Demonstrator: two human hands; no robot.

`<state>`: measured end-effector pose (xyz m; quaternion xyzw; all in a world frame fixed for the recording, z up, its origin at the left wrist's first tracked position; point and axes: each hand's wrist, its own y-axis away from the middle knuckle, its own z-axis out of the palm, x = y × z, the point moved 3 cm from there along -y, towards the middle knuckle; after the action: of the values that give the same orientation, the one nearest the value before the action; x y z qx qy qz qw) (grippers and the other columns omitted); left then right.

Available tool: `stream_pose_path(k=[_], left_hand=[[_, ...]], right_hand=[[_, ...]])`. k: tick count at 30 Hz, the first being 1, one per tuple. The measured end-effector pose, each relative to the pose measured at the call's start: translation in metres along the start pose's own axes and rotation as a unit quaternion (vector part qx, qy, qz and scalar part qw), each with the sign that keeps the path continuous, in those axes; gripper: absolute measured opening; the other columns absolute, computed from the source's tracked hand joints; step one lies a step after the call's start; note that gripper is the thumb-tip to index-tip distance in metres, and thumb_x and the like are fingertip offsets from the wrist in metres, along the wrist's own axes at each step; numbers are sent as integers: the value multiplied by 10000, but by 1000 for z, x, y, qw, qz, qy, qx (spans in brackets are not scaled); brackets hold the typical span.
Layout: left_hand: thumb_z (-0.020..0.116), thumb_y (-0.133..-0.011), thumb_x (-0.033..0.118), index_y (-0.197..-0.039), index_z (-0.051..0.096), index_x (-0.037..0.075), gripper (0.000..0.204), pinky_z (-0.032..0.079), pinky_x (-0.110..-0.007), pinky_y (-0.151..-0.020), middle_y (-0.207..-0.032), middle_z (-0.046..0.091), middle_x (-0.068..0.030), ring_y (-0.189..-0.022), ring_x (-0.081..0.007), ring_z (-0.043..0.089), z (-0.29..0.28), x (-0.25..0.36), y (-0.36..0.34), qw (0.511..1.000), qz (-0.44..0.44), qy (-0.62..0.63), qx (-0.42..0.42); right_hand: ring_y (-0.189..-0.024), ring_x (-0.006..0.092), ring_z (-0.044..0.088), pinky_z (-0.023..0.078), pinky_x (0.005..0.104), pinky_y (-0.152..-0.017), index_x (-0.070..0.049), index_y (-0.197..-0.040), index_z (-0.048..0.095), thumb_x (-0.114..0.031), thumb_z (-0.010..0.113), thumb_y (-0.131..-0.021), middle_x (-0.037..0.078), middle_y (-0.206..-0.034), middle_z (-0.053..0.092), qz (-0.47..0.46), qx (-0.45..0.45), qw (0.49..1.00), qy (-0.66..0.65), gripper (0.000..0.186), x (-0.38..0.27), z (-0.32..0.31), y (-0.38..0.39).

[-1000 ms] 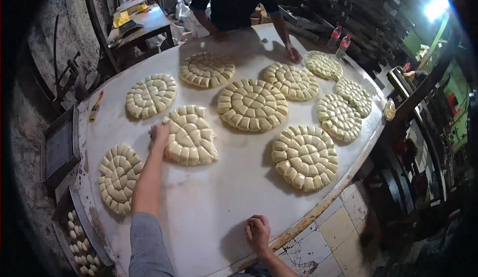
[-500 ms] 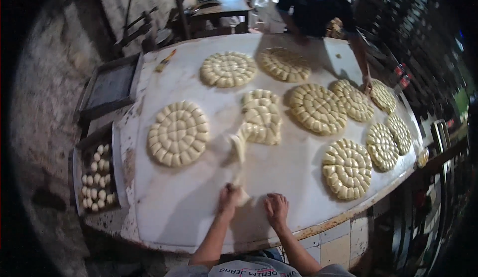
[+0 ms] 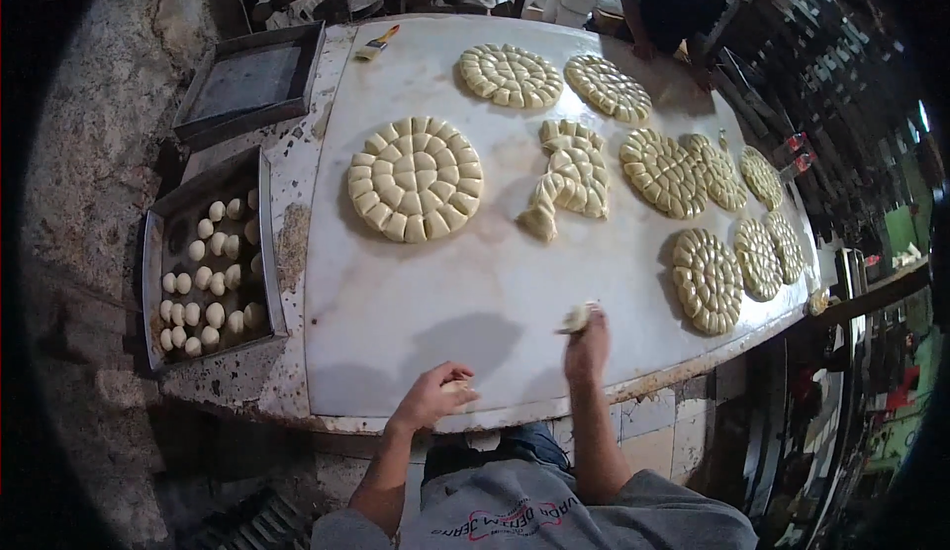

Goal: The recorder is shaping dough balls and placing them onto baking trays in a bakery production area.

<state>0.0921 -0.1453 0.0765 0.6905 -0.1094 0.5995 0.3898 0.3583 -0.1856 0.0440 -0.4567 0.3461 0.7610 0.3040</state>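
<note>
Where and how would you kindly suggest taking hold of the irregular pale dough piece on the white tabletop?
The irregular pale dough piece is probably best held by its narrow tail, with the grip coming from the person's side. The tail juts out near-left, slimmer than the broad scored body, so the grip could likely close around it; the body lies flat on the white tabletop.

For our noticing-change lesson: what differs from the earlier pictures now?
The left hand has drawn back from the irregular dough slab to the near table edge, apparently holding a dough bit. The slab's loose strip now trails that way. The right hand now holds a dough piece. The brush and round doughs stayed put.
</note>
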Motion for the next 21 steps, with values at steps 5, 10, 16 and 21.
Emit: stream_pose_path(k=[5,10,16,21], left_hand=[[754,-684,337,-918,606,98,366,396,-387,-869,-977,558,-67,-994,-235,504,-3,-30,-7,868,198,-450,71],[701,-648,379,-863,567,92,383,369,-444,-810,-957,508,-99,-933,-299,458,-51,2,-88,758,201,-543,302],[595,-683,122,-600,573,70,101,453,-421,-668,-710,590,-124,-703,-334,559,78,26,-169,811,197,-389,391],[658,-682,137,-723,603,80,89,451,-416,-743,-852,570,-88,-875,-289,534,79,-28,-66,813,186,-460,304]], right_hand=[[-983,231,442,372,338,-817,-58,-1117,457,-336,573,-851,142,-1051,434,-256,-137,826,483,402,-19,-87,-19],[-1039,333,400,303,478,-914,-125,-1134,456,-344,641,-750,164,-1089,425,-354,-114,604,705,480,-27,-92,-93],[-949,349,447,352,443,-868,-32,-825,562,-174,628,-741,148,-923,520,-312,-129,734,589,178,-4,9,-111],[-959,330,469,363,463,-855,-74,-830,573,-99,631,-715,111,-933,530,-393,-269,672,567,131,1,-67,-47]])
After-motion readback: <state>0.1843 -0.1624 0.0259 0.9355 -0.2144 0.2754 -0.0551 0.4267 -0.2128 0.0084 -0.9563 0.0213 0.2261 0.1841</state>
